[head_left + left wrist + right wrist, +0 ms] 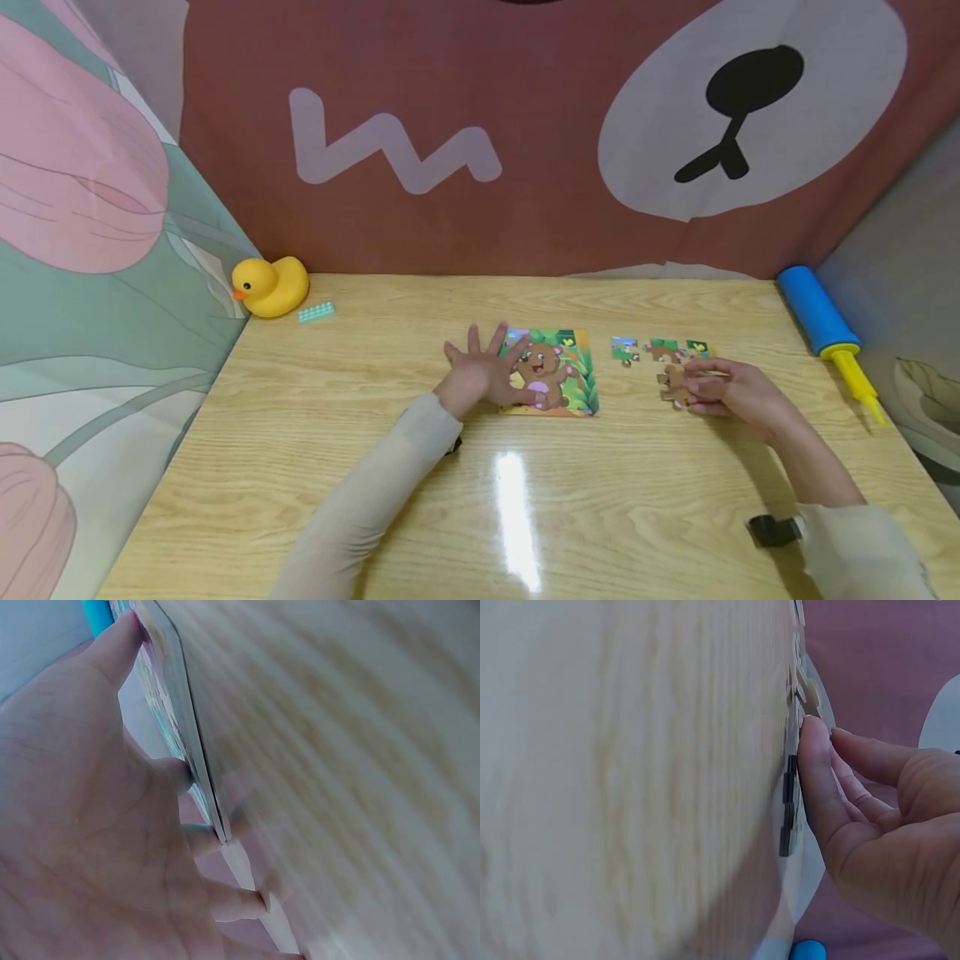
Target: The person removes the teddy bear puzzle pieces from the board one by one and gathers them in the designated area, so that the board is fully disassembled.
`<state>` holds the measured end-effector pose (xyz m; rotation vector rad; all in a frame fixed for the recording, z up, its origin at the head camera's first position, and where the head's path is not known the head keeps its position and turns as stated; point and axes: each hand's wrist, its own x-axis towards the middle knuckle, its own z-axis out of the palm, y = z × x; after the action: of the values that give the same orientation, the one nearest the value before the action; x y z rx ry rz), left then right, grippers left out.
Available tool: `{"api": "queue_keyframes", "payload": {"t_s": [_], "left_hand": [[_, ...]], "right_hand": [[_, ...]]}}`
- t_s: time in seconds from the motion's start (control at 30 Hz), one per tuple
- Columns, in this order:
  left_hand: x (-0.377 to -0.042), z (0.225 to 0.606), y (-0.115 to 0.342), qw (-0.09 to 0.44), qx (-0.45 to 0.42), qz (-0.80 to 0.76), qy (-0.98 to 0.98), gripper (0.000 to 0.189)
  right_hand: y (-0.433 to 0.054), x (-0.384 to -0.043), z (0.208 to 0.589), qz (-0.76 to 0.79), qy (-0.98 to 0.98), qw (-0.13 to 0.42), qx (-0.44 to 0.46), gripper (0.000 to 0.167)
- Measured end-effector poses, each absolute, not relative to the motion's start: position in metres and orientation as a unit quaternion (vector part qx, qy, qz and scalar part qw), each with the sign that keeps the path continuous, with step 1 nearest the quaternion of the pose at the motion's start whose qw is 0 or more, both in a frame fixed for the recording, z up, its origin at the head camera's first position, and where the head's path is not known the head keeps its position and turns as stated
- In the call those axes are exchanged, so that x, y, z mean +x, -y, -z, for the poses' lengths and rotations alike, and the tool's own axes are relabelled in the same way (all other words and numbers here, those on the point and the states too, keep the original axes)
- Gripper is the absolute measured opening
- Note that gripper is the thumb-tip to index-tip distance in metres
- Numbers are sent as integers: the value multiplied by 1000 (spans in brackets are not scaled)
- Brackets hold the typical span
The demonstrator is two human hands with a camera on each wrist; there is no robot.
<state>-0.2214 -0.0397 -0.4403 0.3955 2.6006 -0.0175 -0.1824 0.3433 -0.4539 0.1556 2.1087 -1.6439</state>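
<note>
Pale wood grain runs across the glossy table [360,483], where a white streak of light is reflected; reddish-brown cloth [450,229] with a cartoon snout hangs behind, and cloth printed with pink tulips [82,175] covers the left side. Near the back left corner sit a rounded yellow duck [273,287] and a studded teal brick [317,312]; a blue-and-yellow pump [817,308] lies at the far right. Flat and square-edged, the bear picture board [566,379] rests mid-table, with knobbed, interlocking puzzle pieces [664,349] to its right. Across the board's left edge, the left hand [487,375] spreads its fingers wide apart, touching it. The right hand [738,396] pinches a brown puzzle piece [674,385] between thumb and fingertips beside the others.
</note>
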Motion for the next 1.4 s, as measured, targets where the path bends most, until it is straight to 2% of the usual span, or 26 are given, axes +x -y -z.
{"api": "queue_keyframes", "payload": {"t_s": [0.43,0.8,1.4], "left_hand": [[-222,439,39,254,142,8,-957,101],[-222,438,38,254,141,18,-957,101],[-222,438,40,251,142,28,-957,100]], "right_hand": [[-351,-178,438,519,-828,209,42,52],[-350,-178,435,499,-838,219,36,62],[-351,-181,431,517,-828,217,10,64]]}}
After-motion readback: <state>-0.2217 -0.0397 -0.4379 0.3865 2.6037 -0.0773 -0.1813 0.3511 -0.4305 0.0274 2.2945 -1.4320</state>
